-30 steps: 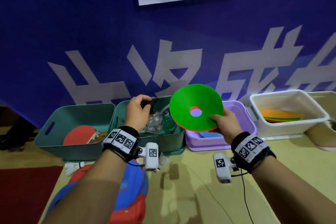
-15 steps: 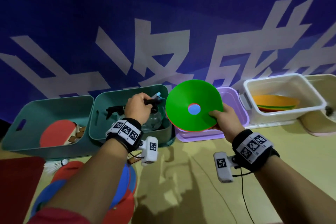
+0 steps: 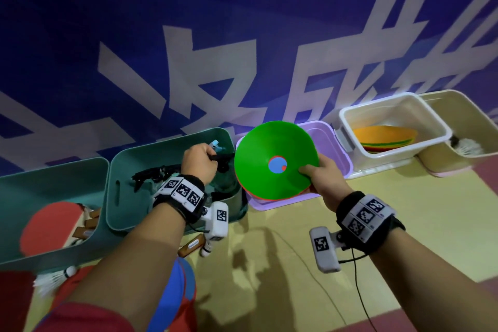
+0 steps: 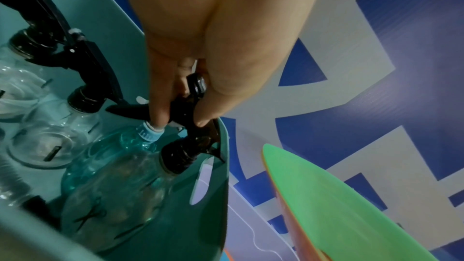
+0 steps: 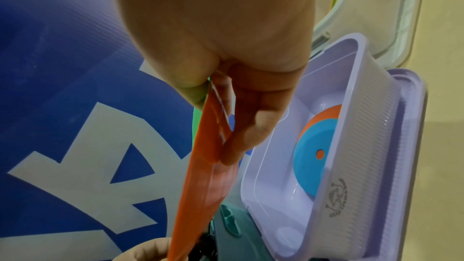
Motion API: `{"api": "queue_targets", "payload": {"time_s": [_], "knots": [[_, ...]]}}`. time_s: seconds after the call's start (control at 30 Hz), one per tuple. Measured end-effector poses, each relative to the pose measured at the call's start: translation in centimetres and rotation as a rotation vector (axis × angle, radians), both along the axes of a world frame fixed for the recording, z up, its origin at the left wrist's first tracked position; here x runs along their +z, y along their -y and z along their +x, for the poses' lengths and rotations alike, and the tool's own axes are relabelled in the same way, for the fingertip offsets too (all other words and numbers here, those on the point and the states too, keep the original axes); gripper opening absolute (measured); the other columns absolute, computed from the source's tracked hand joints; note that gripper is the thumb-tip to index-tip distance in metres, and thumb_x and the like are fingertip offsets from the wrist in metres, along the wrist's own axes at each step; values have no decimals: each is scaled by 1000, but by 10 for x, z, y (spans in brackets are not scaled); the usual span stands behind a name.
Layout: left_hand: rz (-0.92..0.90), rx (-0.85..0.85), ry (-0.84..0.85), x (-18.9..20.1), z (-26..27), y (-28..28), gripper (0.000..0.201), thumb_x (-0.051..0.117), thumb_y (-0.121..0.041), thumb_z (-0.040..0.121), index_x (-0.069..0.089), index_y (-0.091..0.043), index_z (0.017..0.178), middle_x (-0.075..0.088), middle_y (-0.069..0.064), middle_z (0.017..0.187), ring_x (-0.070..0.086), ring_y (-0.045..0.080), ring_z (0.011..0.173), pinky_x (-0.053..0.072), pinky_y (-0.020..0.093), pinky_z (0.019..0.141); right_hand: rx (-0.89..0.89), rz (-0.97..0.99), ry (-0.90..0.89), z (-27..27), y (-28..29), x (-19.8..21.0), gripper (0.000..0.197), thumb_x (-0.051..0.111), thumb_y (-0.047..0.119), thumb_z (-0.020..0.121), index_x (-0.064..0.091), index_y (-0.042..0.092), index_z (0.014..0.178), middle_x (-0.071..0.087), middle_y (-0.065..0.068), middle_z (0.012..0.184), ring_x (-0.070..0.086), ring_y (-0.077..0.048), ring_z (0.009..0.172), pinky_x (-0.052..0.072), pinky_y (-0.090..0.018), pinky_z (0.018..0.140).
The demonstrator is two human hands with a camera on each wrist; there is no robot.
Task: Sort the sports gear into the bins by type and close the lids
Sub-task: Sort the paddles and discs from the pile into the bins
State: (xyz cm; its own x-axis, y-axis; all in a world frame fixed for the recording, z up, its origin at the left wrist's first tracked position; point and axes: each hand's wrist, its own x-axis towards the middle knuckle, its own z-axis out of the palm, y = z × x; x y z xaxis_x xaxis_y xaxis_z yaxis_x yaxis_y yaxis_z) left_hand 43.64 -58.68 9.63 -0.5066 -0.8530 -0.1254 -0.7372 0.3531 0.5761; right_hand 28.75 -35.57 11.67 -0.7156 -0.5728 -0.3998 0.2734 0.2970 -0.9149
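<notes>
My left hand (image 3: pixel 198 163) (image 4: pixel 175 114) grips the black trigger head of a clear spray bottle (image 4: pixel 113 195), which is low inside the middle teal bin (image 3: pixel 126 213) among other bottles, next to a blue-capped bottle (image 4: pixel 148 132). My right hand (image 3: pixel 320 178) (image 5: pixel 226 126) pinches the edge of a green disc cone (image 3: pixel 272 156) stacked on orange ones (image 5: pixel 200 166), held tilted over the open purple bin (image 3: pixel 339 148). A blue disc on an orange one (image 5: pixel 314 156) lies in that purple bin (image 5: pixel 351 146).
A white bin (image 3: pixel 347 113) holds a stack of orange and green discs (image 3: pixel 385 136); beside it is a cream bin (image 3: pixel 471 116) with shuttlecocks. The left teal bin (image 3: pixel 54 170) holds a red paddle (image 3: pixel 51 226). On the floor lie a shuttlecock (image 3: pixel 51 280) and blue and red discs (image 3: pixel 183 286).
My left hand has lowered the spray bottle from above the teal bin down into it. The right hand keeps the green disc over the purple bin. The view has shifted right and down.
</notes>
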Motion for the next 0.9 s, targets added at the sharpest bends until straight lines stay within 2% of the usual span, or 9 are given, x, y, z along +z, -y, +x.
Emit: {"api": "queue_targets", "payload": {"time_s": [0.1,0.17,0.4,0.6,0.77,0.9], "knots": [[49,-20,74,-9,3,3,16,72,-6,76,66,-21,75,72,9,94,66,27,92,50,26,86,-15,-2,30,5,-1,0,36,47,-8,88,61,13,115,67,-15,94,64,-28,66,50,-29,44],[80,-26,115,-18,5,1,16,72,-7,75,66,-22,73,73,8,93,67,27,93,51,27,87,-14,-2,42,8,-2,-1,38,47,-8,88,59,12,119,67,-15,95,64,-27,66,50,-27,44],[113,-10,135,-23,2,2,16,68,-6,77,66,-21,75,73,8,96,66,28,95,52,30,88,-10,1,18,8,-8,-2,37,48,-6,89,61,13,117,68,-18,102,66,-33,74,56,-37,52],[156,-45,128,-27,7,1,20,65,-7,80,69,-20,95,70,6,109,63,27,103,47,28,91,-17,16,22,13,-12,-5,41,48,-4,90,58,14,126,68,-16,108,68,-40,89,59,-55,66],[152,-70,93,-22,15,-1,31,64,-8,83,67,-17,113,67,8,117,62,27,104,47,28,90,-7,22,0,20,-15,0,40,46,-3,90,58,16,123,69,-13,106,68,-40,88,58,-57,69],[142,-81,75,-12,24,-4,31,64,-10,82,67,-20,111,66,11,117,64,31,97,51,31,85,0,17,-29,27,-18,7,36,44,-5,90,57,14,118,67,-13,100,67,-34,78,59,-49,64]]}}
